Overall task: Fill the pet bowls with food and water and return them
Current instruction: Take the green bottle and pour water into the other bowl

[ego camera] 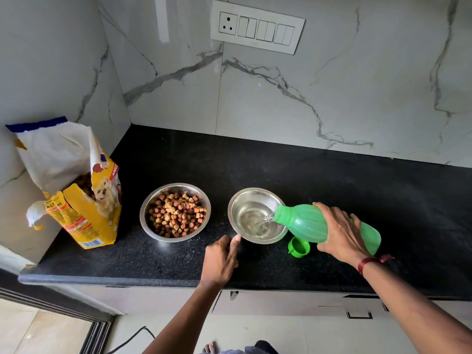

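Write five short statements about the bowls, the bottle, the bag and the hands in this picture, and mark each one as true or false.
1. The right hand tips a green bottle over the right bowl. True.
2. The left bowl holds water. False: it holds kibble.
3. The cap is screwed onto the green bottle. False: the cap lies on the counter, beside the right bowl.
4. The left hand is at the near rim of the right bowl. True.
5. The food bag is sealed. False: the food bag stands open at its top.
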